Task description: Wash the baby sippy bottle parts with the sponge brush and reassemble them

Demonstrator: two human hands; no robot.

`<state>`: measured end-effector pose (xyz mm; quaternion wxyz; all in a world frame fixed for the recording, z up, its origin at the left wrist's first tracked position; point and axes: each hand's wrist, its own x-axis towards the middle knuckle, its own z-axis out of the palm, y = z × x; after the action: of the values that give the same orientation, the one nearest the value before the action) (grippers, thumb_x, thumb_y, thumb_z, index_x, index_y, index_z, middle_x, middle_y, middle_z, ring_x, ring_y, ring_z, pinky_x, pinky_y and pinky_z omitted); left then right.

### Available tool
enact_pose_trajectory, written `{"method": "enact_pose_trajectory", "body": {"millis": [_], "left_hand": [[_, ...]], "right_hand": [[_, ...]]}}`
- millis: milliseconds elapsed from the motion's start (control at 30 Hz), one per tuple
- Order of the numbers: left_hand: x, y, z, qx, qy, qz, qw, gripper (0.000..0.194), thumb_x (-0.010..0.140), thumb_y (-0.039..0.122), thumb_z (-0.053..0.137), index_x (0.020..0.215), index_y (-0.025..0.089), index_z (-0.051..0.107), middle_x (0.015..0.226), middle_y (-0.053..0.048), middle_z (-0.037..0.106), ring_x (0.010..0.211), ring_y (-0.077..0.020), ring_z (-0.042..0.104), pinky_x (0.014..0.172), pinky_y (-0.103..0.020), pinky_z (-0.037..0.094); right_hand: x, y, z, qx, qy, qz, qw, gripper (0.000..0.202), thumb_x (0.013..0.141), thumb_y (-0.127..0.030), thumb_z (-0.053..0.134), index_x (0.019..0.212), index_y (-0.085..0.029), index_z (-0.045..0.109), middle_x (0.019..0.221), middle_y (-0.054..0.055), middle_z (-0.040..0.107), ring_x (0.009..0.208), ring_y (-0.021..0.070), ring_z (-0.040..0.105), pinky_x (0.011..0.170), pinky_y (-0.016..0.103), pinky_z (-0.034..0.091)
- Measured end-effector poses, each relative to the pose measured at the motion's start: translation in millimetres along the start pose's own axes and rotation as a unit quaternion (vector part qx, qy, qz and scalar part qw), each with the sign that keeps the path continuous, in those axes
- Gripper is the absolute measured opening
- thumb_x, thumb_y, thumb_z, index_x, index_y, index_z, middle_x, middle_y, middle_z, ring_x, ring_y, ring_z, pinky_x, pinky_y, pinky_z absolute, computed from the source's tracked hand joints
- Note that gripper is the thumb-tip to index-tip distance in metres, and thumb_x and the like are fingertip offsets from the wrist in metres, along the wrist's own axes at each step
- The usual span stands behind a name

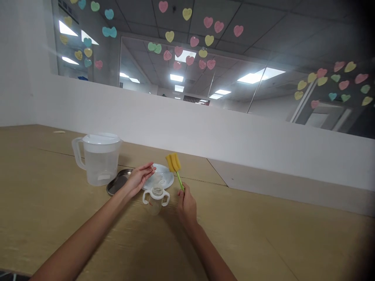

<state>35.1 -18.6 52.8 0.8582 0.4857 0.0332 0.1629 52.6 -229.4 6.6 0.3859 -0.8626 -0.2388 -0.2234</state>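
My right hand [187,205] grips the green handle of a bottle brush [174,162], its yellow sponge head pointing up. To the left, my left hand [140,180] reaches over the near-left edge of a white plate [168,180], fingers stretched out and thumb close to them; nothing clear shows in it. A clear piece [158,178] lies on the plate, its kind hard to make out. Between my hands stands a clear baby bottle [154,205] with two white side handles and an uncovered mouth. The brush head is apart from the bottle, above and beyond it.
A lidded plastic pitcher [101,162] holding clear liquid stands at the left. Beside it, partly behind my left forearm, sits a metal tray [118,182]. The wooden table [263,234] meets a white wall [187,127] below a window with heart-shaped notes.
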Motion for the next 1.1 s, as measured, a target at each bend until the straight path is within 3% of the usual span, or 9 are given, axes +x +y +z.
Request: {"method": "enact_pose_trajectory", "body": {"millis": [167,333,467,700,1000,1100], "left_hand": [[-3.6,-10.6,-1.3,-0.019,0.035,0.060,0.997,0.043,0.058,0.012,0.077,0.099,0.015,0.064,0.096,-0.007,0.068,0.096,-0.0167,0.064,0.091,-0.027,0.049],[-2.1,-19.7,-5.4,0.028,0.065,0.133,0.989,0.054,0.048,0.025,0.084,0.096,0.010,0.064,0.086,-0.010,0.070,0.089,-0.0201,0.065,0.087,-0.034,0.049],[-0.9,-22.0,-7.9,0.072,0.096,0.173,0.978,0.048,0.050,0.029,0.082,0.091,0.010,0.065,0.077,-0.008,0.070,0.076,-0.0197,0.066,0.080,-0.035,0.052],[4.9,-27.6,-11.0,0.134,0.109,0.288,0.942,0.028,0.053,0.028,0.077,0.073,0.012,0.066,0.083,-0.006,0.066,0.071,-0.0163,0.065,0.071,-0.029,0.054],[1.8,-26.2,-7.5,0.105,0.109,0.257,0.954,0.033,0.056,0.036,0.078,0.071,0.012,0.062,0.075,-0.003,0.063,0.064,-0.0134,0.062,0.063,-0.026,0.054],[1.1,-24.5,-5.8,0.061,0.094,0.215,0.970,0.037,0.056,0.038,0.079,0.075,0.012,0.060,0.071,-0.002,0.061,0.062,-0.0123,0.062,0.063,-0.026,0.055]], "right_hand": [[-5.4,-4.9,2.7,-0.014,-0.016,-0.051,0.998,0.042,0.092,-0.028,0.022,0.122,-0.013,0.047,0.092,0.009,0.064,0.079,0.0197,0.060,0.074,0.028,0.043],[-6.3,-2.1,6.1,-0.040,-0.001,-0.092,0.995,0.042,0.091,-0.027,0.022,0.119,-0.011,0.049,0.089,0.010,0.066,0.076,0.0197,0.062,0.070,0.028,0.045],[-6.8,0.3,5.3,-0.053,-0.008,-0.118,0.992,0.038,0.091,-0.026,0.025,0.115,-0.013,0.051,0.083,0.007,0.067,0.071,0.0185,0.062,0.064,0.025,0.044],[-10.0,-3.5,4.6,-0.009,-0.033,-0.171,0.985,0.035,0.090,-0.024,0.029,0.114,-0.013,0.052,0.079,0.005,0.065,0.064,0.0155,0.060,0.061,0.023,0.042],[-7.6,-2.8,3.0,0.063,0.018,-0.090,0.994,0.033,0.089,-0.029,0.030,0.107,-0.012,0.052,0.066,0.000,0.057,0.056,0.0132,0.051,0.054,0.021,0.038],[-7.2,0.1,4.5,0.074,0.029,-0.076,0.994,0.033,0.088,-0.030,0.030,0.106,-0.012,0.052,0.067,0.000,0.056,0.057,0.0133,0.051,0.055,0.022,0.037]]}}
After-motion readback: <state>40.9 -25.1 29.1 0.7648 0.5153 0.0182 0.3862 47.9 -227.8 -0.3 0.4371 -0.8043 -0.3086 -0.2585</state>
